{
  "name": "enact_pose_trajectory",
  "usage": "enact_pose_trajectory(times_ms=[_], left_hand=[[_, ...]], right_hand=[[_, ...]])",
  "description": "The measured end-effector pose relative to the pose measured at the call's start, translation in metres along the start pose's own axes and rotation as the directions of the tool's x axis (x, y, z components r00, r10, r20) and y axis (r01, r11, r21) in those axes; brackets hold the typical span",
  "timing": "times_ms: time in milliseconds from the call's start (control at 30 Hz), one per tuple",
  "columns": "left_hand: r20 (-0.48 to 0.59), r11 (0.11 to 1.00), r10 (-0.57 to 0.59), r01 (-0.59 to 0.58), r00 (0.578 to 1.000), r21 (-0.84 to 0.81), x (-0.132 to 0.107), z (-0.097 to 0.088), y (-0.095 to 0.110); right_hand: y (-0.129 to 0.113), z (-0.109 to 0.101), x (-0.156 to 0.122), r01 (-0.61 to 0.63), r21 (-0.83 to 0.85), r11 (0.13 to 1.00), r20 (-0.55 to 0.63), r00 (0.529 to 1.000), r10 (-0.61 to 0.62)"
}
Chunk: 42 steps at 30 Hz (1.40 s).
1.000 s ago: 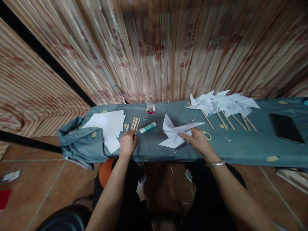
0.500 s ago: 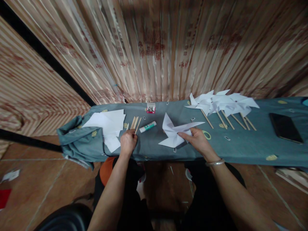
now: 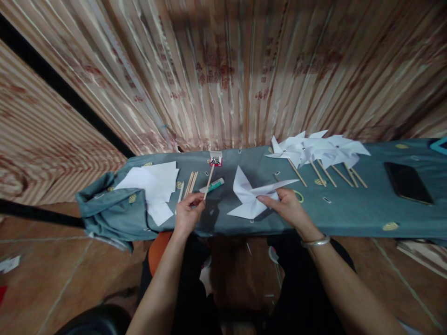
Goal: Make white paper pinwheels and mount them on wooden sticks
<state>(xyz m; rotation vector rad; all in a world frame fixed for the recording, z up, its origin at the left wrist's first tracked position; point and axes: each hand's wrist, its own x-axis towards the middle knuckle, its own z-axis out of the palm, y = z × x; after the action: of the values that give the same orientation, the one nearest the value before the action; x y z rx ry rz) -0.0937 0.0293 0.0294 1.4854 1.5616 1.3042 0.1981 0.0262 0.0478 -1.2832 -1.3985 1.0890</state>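
Observation:
Between the fingertips of my left hand [image 3: 190, 211] is the lower end of a thin wooden stick [image 3: 210, 179], tilted up and away from me above the cloth. More wooden sticks [image 3: 190, 183] lie just beyond that hand, beside a pencil-like white stick [image 3: 181, 191]. A white paper pinwheel [image 3: 249, 195] with folded blades is pinched at its middle by my right hand [image 3: 284, 204], thumb on top. Past the held stick lie a glue stick [image 3: 215, 184] and a small open red box of metal pins [image 3: 215, 159].
White paper sheets [image 3: 159, 181] lie at the left of the cloth-covered table [image 3: 352, 209], near bunched cloth [image 3: 108, 202]. Several finished pinwheels [image 3: 317, 148] on sticks overlap at the back right. A black phone [image 3: 408, 183] lies far right; scissors' green handle [image 3: 299, 196] shows behind my right hand.
My left hand has lifted one wooden stick away from the others and moved it to the right. My right hand keeps the pinwheel in nearly the same place.

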Motion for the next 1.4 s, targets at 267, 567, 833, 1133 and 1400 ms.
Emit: enact_pose_trajectory(times_ms=[267, 567, 833, 1133, 1400], left_hand=[[0.282, 0.837, -0.260, 0.362, 0.923, -0.411, -0.020, 0.028, 0.029], [0.504, 0.560, -0.389, 0.632, 0.771, -0.535, -0.033, 0.052, 0.041], [0.583, 0.595, -0.399, 0.684, 0.708, -0.422, -0.044, 0.058, 0.042], [0.636, 0.729, -0.309, 0.605, 0.708, -0.319, -0.052, 0.054, 0.037], [0.641, 0.763, -0.240, 0.550, 0.729, -0.340, -0.053, 0.052, 0.037]], right_hand=[[-0.019, 0.005, -0.011, -0.030, 0.059, 0.998, 0.115, 0.993, 0.023], [-0.033, 0.010, -0.024, 0.062, -0.007, 0.998, 0.113, 0.992, -0.061], [-0.043, 0.008, -0.031, 0.440, -0.118, 0.890, 0.055, 0.898, -0.436], [-0.048, 0.004, -0.039, 0.453, -0.204, 0.868, -0.064, 0.878, -0.473], [-0.056, 0.003, -0.042, 0.455, -0.315, 0.833, -0.035, 0.871, -0.489]])
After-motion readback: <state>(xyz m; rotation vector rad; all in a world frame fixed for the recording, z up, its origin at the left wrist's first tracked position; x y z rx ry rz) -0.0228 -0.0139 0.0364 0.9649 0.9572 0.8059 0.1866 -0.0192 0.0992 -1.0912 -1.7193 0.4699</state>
